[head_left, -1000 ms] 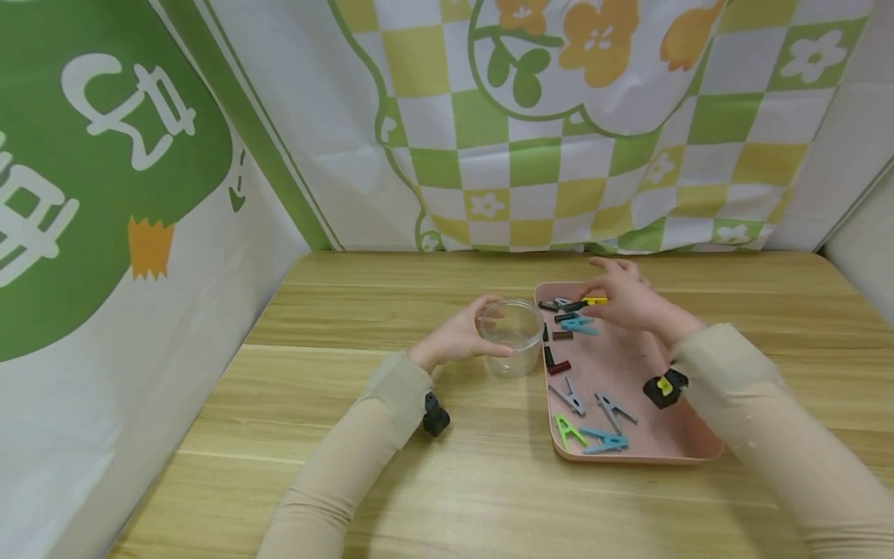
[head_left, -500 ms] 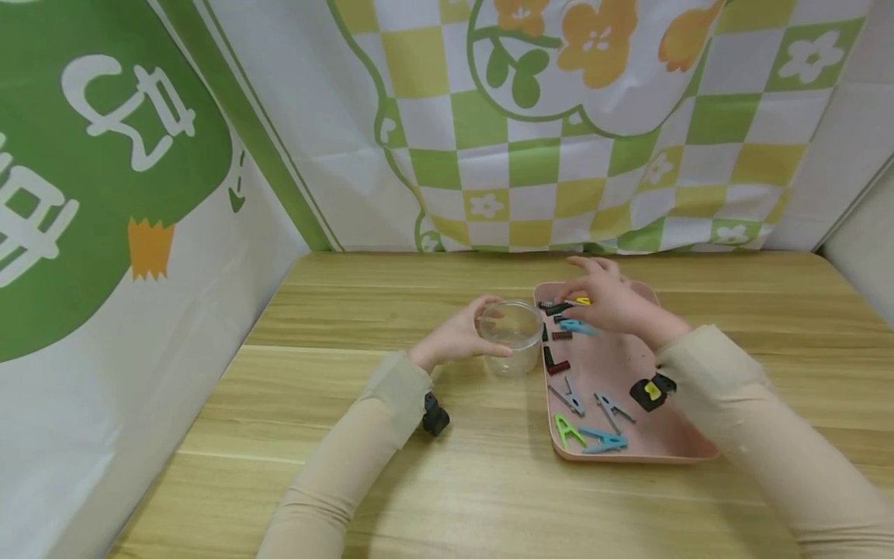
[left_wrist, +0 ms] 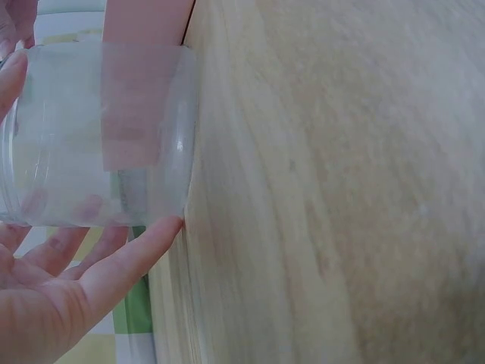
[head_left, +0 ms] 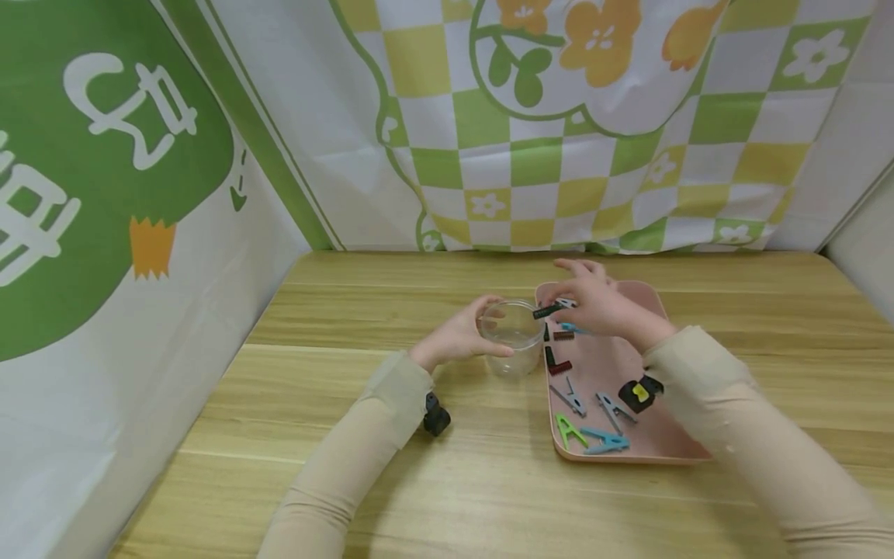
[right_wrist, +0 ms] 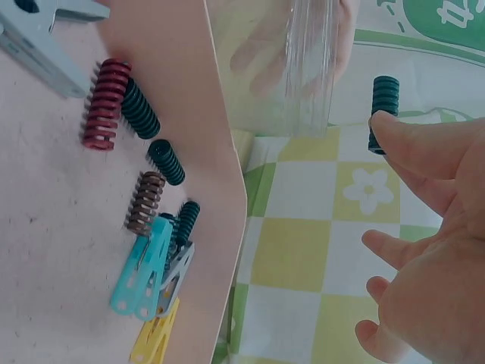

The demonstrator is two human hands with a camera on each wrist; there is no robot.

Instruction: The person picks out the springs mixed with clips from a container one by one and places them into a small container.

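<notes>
A clear plastic jar [head_left: 513, 335] stands on the wooden table just left of a pink tray [head_left: 656, 435]. My left hand [head_left: 461, 338] grips the jar's side; its fingers [left_wrist: 125, 254] show through the jar wall [left_wrist: 98, 136]. My right hand [head_left: 590, 304] pinches a dark green spring [head_left: 547, 312] [right_wrist: 384, 114] in the air beside the jar's rim [right_wrist: 303, 68]. In the tray [right_wrist: 189, 152] lie a red spring [right_wrist: 106, 102], dark green springs [right_wrist: 165, 161], a brown spring [right_wrist: 145, 201] and a teal clothespin [right_wrist: 148, 265].
More clothespins, grey [head_left: 569, 397], green [head_left: 567, 429] and blue [head_left: 606, 441], lie at the tray's near end. A yellow clothespin [right_wrist: 155, 334] lies by the tray's far wall. Patterned cloth walls [head_left: 531, 124] close in the table's back and left side.
My right hand has moved left from over the tray's far end toward the jar, now carrying a dark green spring. The left hand and jar stay put.
</notes>
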